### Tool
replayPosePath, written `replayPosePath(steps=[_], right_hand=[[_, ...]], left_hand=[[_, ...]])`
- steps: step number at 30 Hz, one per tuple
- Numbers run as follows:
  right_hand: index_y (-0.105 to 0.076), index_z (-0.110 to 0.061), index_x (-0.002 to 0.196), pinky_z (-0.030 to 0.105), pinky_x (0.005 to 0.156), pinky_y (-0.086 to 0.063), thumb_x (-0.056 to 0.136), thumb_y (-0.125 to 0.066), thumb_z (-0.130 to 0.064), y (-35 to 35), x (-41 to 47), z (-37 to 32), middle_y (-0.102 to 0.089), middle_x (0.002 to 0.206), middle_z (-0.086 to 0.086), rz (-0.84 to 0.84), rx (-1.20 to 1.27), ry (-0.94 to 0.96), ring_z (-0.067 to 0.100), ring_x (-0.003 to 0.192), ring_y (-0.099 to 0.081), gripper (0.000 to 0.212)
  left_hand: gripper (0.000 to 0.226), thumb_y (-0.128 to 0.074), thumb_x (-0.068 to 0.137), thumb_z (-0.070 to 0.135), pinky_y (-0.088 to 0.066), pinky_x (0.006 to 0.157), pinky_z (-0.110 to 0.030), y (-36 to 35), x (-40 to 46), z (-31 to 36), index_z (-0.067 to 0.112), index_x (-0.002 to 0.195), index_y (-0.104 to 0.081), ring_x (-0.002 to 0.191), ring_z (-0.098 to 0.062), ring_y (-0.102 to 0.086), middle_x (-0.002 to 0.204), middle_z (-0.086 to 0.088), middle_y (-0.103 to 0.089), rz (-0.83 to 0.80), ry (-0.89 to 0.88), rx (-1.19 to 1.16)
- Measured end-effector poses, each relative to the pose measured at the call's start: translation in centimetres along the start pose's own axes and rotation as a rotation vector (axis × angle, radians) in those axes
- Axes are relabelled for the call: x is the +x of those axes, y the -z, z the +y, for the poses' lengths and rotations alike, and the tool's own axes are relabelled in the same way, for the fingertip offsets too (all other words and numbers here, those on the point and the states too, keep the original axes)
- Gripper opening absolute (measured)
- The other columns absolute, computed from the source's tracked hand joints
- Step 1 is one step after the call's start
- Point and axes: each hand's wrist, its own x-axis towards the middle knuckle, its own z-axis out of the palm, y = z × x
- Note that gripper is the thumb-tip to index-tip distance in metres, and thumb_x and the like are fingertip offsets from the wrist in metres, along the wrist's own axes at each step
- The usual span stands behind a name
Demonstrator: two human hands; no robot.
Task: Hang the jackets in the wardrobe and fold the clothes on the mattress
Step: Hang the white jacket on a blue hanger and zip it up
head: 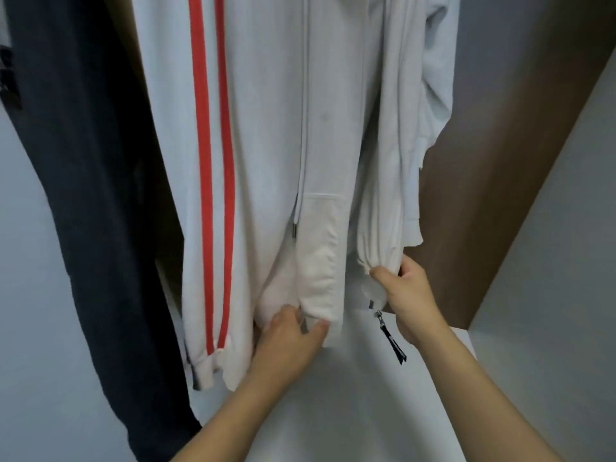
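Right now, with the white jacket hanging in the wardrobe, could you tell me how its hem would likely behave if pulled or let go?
The white jacket looks soft and floppy: its hem bunches where the left hand and right hand grip it. Released, it would probably drop back and hang straight. The black zipper pull dangles loose, so it would likely swing.

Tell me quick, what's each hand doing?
Left hand: pinching the white jacket hem.
Right hand: gripping the jacket's other front edge.
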Motion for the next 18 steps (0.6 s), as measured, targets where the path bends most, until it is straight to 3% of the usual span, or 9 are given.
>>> replayPosePath(steps=[3,4,6,9,11,14,16,18], right_hand=[[-0.064,-0.004,0.119,0.042,0.067,-0.055,0.086,-0.057,-0.004,0.7,-1.5,0.3,-0.068,0.113,0.016,-0.080,0.454,-0.181,0.031,0.094,-0.064,0.033],[-0.062,-0.006,0.125,0.051,0.077,-0.056,0.085,-0.059,-0.008,1.1,-2.0,0.4,-0.066,0.121,0.015,-0.140,0.561,-0.253,0.032,0.106,-0.064,0.041],[-0.057,-0.006,0.133,0.065,0.095,-0.046,0.081,-0.061,-0.017,2.0,-3.0,0.7,-0.060,0.133,0.017,-0.248,0.664,-0.359,0.036,0.123,-0.058,0.052],[-0.052,0.001,0.132,0.056,0.104,-0.043,0.085,-0.056,-0.021,2.8,-4.3,0.9,-0.053,0.137,0.024,-0.322,0.903,-0.510,0.044,0.126,-0.053,0.052],[-0.056,0.004,0.124,0.042,0.097,-0.051,0.089,-0.052,-0.014,2.7,-4.7,0.6,-0.058,0.133,0.024,-0.289,0.948,-0.555,0.039,0.114,-0.063,0.039],[-0.059,-0.002,0.097,0.029,0.082,-0.051,0.081,-0.051,0.004,2.8,-4.4,0.3,-0.059,0.126,0.024,-0.216,0.942,-0.570,0.030,0.088,-0.068,0.019],[-0.052,-0.009,0.089,0.028,0.076,-0.047,0.069,-0.057,0.013,3.3,-4.5,-0.1,-0.060,0.117,0.018,-0.249,0.946,-0.562,0.024,0.086,-0.064,0.030],[-0.052,-0.011,0.094,0.029,0.072,-0.047,0.054,-0.070,0.017,3.7,-4.8,-0.1,-0.063,0.101,0.011,-0.305,0.917,-0.556,0.019,0.081,-0.060,0.052]], left_hand=[[0.034,-0.068,0.081,0.052,-0.045,0.063,-0.024,-1.8,-0.2,-0.5,0.021,0.094,-0.060,0.069,-0.011,-0.061,0.082,0.003,-0.060,-0.387,0.379,-0.685],[0.037,-0.069,0.078,0.050,-0.043,0.063,-0.026,-2.4,-0.3,-0.7,0.020,0.097,-0.063,0.069,-0.014,-0.060,0.082,0.000,-0.060,-0.470,0.414,-0.861],[0.040,-0.069,0.074,0.040,-0.043,0.064,-0.029,-3.3,-0.6,-1.0,0.015,0.105,-0.066,0.072,-0.019,-0.062,0.089,-0.007,-0.062,-0.536,0.417,-1.139],[0.028,-0.075,0.072,0.018,-0.047,0.060,-0.026,-4.1,-1.3,-1.0,0.012,0.096,-0.062,0.063,-0.016,-0.055,0.080,-0.006,-0.059,-0.567,0.350,-1.365],[0.021,-0.074,0.077,0.007,-0.053,0.061,-0.028,-3.9,-1.5,-0.8,0.008,0.095,-0.063,0.063,-0.017,-0.054,0.079,-0.008,-0.058,-0.640,0.256,-1.444],[0.020,-0.068,0.080,0.013,-0.056,0.061,-0.031,-2.7,-1.7,-0.4,0.003,0.097,-0.067,0.064,-0.018,-0.059,0.082,-0.012,-0.061,-0.721,0.071,-1.346],[0.020,-0.069,0.079,0.012,-0.053,0.059,-0.027,-1.4,-1.8,0.2,0.005,0.098,-0.069,0.062,-0.016,-0.057,0.081,-0.011,-0.063,-0.706,-0.053,-1.184],[0.012,-0.071,0.078,0.013,-0.049,0.056,-0.023,0.0,-1.8,0.9,0.013,0.088,-0.076,0.059,-0.012,-0.054,0.075,-0.005,-0.064,-0.657,-0.150,-1.097]])
